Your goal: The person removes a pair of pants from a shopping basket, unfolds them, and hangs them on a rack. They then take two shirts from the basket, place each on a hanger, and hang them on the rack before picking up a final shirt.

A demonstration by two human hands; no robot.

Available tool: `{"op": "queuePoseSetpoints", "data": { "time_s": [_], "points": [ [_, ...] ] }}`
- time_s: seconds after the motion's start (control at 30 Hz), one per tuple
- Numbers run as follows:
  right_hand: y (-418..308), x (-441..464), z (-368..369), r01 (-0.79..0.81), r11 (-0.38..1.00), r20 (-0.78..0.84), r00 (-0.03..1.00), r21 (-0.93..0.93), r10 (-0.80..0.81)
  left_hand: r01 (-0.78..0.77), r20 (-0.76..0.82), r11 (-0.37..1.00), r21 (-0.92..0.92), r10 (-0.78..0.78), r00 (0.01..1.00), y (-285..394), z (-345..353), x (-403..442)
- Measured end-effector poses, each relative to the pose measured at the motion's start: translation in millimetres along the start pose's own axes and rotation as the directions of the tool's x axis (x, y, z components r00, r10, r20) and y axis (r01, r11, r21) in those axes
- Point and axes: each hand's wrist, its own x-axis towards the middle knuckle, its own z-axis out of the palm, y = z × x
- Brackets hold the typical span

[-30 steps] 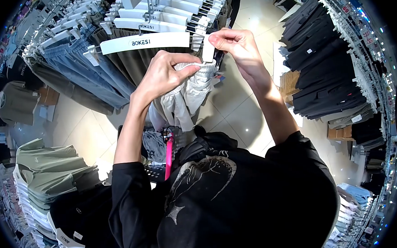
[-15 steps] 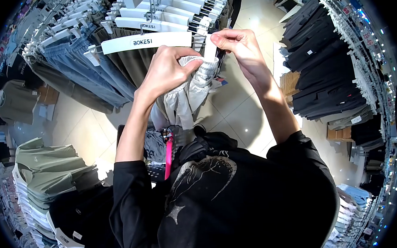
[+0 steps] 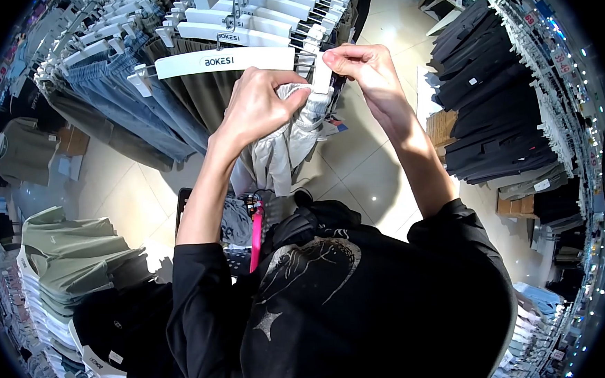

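Note:
Pale grey trousers [image 3: 273, 156] with a gathered elastic waistband hang below a white hanger [image 3: 222, 62] lettered BOKESI. My left hand [image 3: 259, 105] is closed on the waistband, thumb and fingers pinching the fabric under the hanger bar. At the hanger's right end, my right hand [image 3: 368, 70] pinches a white clip [image 3: 322, 73] between thumb and fingers. The clip's lower end meets the waistband; whether its jaws grip the cloth I cannot tell. Another white clip [image 3: 141, 84] sits at the hanger's left end, with no pale fabric in it.
Behind the hanger, a rail carries several white hangers [image 3: 264, 18] with dark trousers and blue jeans [image 3: 137, 95]. Black garments [image 3: 491, 94] hang along the right. Green shirts [image 3: 78, 255] hang at lower left. A dark basket with grey cloth [image 3: 235, 221] and a pink strap [image 3: 256, 240] is below.
The hands keep nearly the same places. The left hand and waistband shift slightly, and the waistband edge sits closer under the clip. The hanger moves a little to the right.

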Motion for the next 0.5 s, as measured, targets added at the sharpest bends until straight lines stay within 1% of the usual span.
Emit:
{"op": "queuePoseSetpoints", "data": {
  "time_s": [0.07, 0.17, 0.27, 0.37, 0.43, 0.47, 0.5],
  "points": [
    [0, -2, 2, 0.015, 1.000, 0.000, 1.000, 0.007, -0.015, 0.016, -0.046, 0.999, -0.044, -0.018, 0.999, -7, 4, -1],
    [3, -3, 4, 0.026, 1.000, -0.005, 1.000, 0.017, -0.025, 0.134, -0.054, 0.990, -0.048, -0.136, 0.989, 0, 5, -1],
    [4, -4, 4, 0.022, 0.999, -0.023, 1.000, 0.034, -0.021, 0.140, -0.069, 0.978, -0.154, -0.152, 0.986, -6, 9, -1],
    [4, -5, 4, -0.019, 1.000, -0.050, 0.999, -0.020, 0.018, 0.188, -0.048, 0.969, -0.159, -0.198, 0.979, -9, 10, -1],
    [8, -5, -1, -0.042, 0.995, -0.042, 0.998, -0.091, 0.038, 0.143, -0.061, 0.976, -0.161, -0.155, 0.986, -15, 12, -1],
    [9, -6, 1, -0.025, 0.995, -0.054, 0.998, -0.094, 0.020, 0.122, -0.072, 0.979, -0.162, -0.135, 0.988, -17, 12, -1],
    [9, -11, 4, -0.008, 0.995, -0.064, 0.998, -0.098, 0.002, 0.147, -0.047, 0.975, -0.167, -0.157, 0.986, -16, 11, -2]
  ]
}}
